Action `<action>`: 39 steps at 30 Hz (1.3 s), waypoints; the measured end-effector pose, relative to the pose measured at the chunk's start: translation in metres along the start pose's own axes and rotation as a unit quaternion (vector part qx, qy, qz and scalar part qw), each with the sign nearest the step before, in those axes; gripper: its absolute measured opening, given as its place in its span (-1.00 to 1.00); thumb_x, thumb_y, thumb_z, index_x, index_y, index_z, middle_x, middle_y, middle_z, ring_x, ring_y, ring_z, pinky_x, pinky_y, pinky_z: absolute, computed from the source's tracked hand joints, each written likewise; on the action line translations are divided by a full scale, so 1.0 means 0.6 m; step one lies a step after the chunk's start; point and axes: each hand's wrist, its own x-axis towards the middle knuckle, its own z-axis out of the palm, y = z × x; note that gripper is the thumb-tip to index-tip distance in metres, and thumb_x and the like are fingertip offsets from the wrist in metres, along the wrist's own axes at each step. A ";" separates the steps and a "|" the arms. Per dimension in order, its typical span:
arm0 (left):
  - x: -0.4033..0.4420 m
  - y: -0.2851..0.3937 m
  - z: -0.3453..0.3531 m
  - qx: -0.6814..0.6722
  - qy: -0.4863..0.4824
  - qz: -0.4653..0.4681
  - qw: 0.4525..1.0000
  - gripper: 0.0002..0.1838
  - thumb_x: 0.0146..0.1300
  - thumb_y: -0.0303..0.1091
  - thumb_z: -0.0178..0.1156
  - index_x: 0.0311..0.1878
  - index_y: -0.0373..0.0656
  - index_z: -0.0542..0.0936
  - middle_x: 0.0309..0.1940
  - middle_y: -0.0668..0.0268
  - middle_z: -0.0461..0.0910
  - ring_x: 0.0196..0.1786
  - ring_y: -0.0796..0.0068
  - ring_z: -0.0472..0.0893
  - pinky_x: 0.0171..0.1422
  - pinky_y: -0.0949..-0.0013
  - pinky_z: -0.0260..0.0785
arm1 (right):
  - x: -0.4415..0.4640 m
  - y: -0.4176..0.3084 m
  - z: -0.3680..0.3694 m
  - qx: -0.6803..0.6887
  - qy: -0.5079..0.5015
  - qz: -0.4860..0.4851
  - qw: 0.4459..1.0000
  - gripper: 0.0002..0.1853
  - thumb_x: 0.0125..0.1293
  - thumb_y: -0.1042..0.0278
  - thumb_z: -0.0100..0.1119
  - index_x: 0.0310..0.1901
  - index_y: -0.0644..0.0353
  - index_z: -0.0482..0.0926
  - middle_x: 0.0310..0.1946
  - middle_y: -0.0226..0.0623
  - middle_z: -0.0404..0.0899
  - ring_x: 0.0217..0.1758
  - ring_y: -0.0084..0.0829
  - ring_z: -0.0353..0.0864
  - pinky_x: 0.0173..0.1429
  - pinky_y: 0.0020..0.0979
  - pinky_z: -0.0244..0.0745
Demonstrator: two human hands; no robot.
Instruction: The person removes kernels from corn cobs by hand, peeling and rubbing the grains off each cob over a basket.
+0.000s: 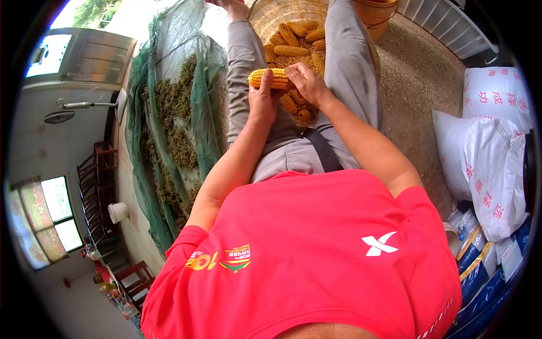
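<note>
My left hand (263, 100) is wrapped round a yellow ear of corn (270, 78), held level above my lap with its kernels facing up. At the right end of that ear, my right hand (307, 83) is closed, its thumb and fingers pressed against the end. Between my legs stands a round woven basket (265, 14). Several more ears of corn (291, 51) lie in it, over a layer of loose kernels (305, 59). What the fingers of my right hand touch underneath is hidden.
Left of my legs, a green net (209, 101) lies on the floor with dried plant matter (175, 113) on it. White printed sacks (480, 164) stand at the right, near a white rack (446, 28). A wooden bucket (375, 14) is beyond my knee; a white bucket (118, 212) stands far left.
</note>
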 end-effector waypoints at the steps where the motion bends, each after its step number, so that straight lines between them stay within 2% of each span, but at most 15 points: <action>1: 0.000 0.000 0.000 -0.002 0.000 0.000 1.000 -0.62 0.31 -0.11 0.23 -0.02 -0.21 0.43 -0.16 0.21 0.59 -0.14 0.29 0.64 -0.10 0.18 0.61 | -0.001 0.000 0.001 -0.002 -0.004 -0.019 1.000 -0.60 0.42 -0.05 -0.07 -0.08 0.13 0.53 -0.23 -0.03 0.63 -0.11 -0.03 0.63 -0.03 -0.18 0.50; 6: 0.001 -0.002 -0.003 -0.008 0.003 -0.002 1.000 -0.63 0.32 -0.13 0.23 -0.02 -0.20 0.43 -0.16 0.21 0.59 -0.15 0.28 0.65 -0.10 0.17 0.61 | 0.002 0.013 0.006 0.007 -0.004 -0.057 0.998 -0.65 0.41 0.01 -0.06 -0.09 0.14 0.50 -0.25 0.00 0.62 -0.13 0.03 0.61 -0.05 -0.11 0.49; 9: 0.000 -0.003 -0.002 0.004 -0.004 0.004 1.000 -0.64 0.32 -0.14 0.22 -0.01 -0.20 0.43 -0.16 0.20 0.60 -0.14 0.29 0.65 -0.10 0.17 0.61 | 0.001 0.014 0.006 -0.050 0.018 -0.096 0.994 -0.69 0.41 0.08 -0.08 -0.09 0.13 0.49 -0.25 0.02 0.62 -0.13 0.08 0.59 -0.05 -0.06 0.48; 14: -0.002 -0.002 0.001 0.015 -0.008 0.010 1.000 -0.63 0.32 -0.12 0.22 -0.01 -0.19 0.43 -0.16 0.21 0.60 -0.13 0.29 0.65 -0.10 0.19 0.61 | 0.003 0.017 0.004 -0.045 0.014 -0.049 0.998 -0.69 0.40 0.11 -0.13 -0.10 0.13 0.50 -0.23 0.04 0.61 -0.12 0.11 0.58 -0.03 -0.06 0.47; 18: 0.000 -0.002 -0.003 0.010 -0.002 0.000 1.000 -0.63 0.32 -0.09 0.22 -0.02 -0.18 0.44 -0.16 0.23 0.60 -0.13 0.31 0.65 -0.10 0.22 0.61 | 0.006 0.024 0.005 -0.021 0.015 -0.057 0.998 -0.66 0.40 0.06 -0.12 -0.10 0.14 0.51 -0.21 0.04 0.61 -0.12 0.09 0.59 -0.03 -0.08 0.48; 24: 0.000 0.003 0.001 -0.002 0.004 -0.008 1.000 -0.62 0.32 -0.06 0.21 -0.02 -0.17 0.45 -0.16 0.25 0.60 -0.14 0.34 0.65 -0.10 0.25 0.60 | -0.004 -0.010 -0.011 0.041 -0.054 0.000 0.998 -0.60 0.40 -0.01 -0.04 -0.03 0.17 0.52 -0.17 -0.05 0.63 -0.10 -0.05 0.63 -0.02 -0.18 0.50; 26: -0.002 0.005 0.004 -0.005 0.022 -0.007 1.000 -0.61 0.32 -0.06 0.21 -0.02 -0.16 0.46 -0.16 0.25 0.60 -0.14 0.35 0.64 -0.11 0.24 0.61 | -0.008 -0.014 -0.010 -0.009 -0.043 -0.051 0.998 -0.60 0.39 0.00 0.01 -0.01 0.20 0.51 -0.17 -0.07 0.64 -0.09 -0.08 0.64 -0.02 -0.22 0.52; 29: -0.003 0.008 0.003 -0.028 0.008 -0.021 0.999 -0.61 0.31 -0.05 0.22 -0.02 -0.16 0.46 -0.16 0.25 0.60 -0.13 0.35 0.64 -0.11 0.22 0.60 | -0.004 -0.008 -0.009 -0.001 -0.035 -0.091 0.995 -0.59 0.38 -0.01 0.04 -0.03 0.21 0.51 -0.17 -0.05 0.64 -0.11 -0.08 0.64 -0.04 -0.22 0.53; 33: 0.001 0.005 -0.003 -0.034 -0.002 -0.023 0.999 -0.60 0.30 -0.05 0.23 -0.01 -0.16 0.46 -0.15 0.25 0.60 -0.14 0.35 0.64 -0.12 0.22 0.60 | -0.004 -0.005 -0.007 -0.009 -0.037 -0.105 0.994 -0.60 0.36 0.00 0.03 -0.03 0.20 0.50 -0.19 -0.03 0.63 -0.12 -0.06 0.64 -0.04 -0.19 0.53; 36: 0.002 0.002 -0.001 -0.023 0.003 -0.015 1.000 -0.60 0.30 -0.06 0.23 0.00 -0.17 0.45 -0.15 0.26 0.60 -0.14 0.35 0.64 -0.12 0.24 0.60 | -0.007 -0.005 0.000 -0.091 0.007 -0.140 0.986 -0.66 0.36 0.06 0.00 -0.05 0.16 0.48 -0.26 -0.03 0.64 -0.18 0.00 0.63 -0.10 -0.12 0.53; 38: 0.002 0.003 0.002 -0.043 0.004 -0.017 0.999 -0.70 0.33 -0.15 0.21 -0.06 -0.15 0.44 -0.22 0.25 0.61 -0.22 0.35 0.66 -0.25 0.25 0.62 | -0.007 0.000 0.008 -0.158 0.038 -0.143 0.976 -0.70 0.35 0.10 -0.04 -0.06 0.13 0.46 -0.36 -0.02 0.64 -0.28 0.05 0.63 -0.18 -0.05 0.52; 39: 0.002 0.003 0.002 -0.043 0.003 -0.017 0.999 -0.70 0.33 -0.15 0.21 -0.06 -0.15 0.44 -0.22 0.25 0.61 -0.22 0.35 0.66 -0.25 0.25 0.62 | -0.007 -0.002 0.009 -0.159 0.039 -0.142 0.976 -0.70 0.35 0.10 -0.04 -0.06 0.13 0.46 -0.36 -0.02 0.64 -0.28 0.05 0.63 -0.18 -0.05 0.52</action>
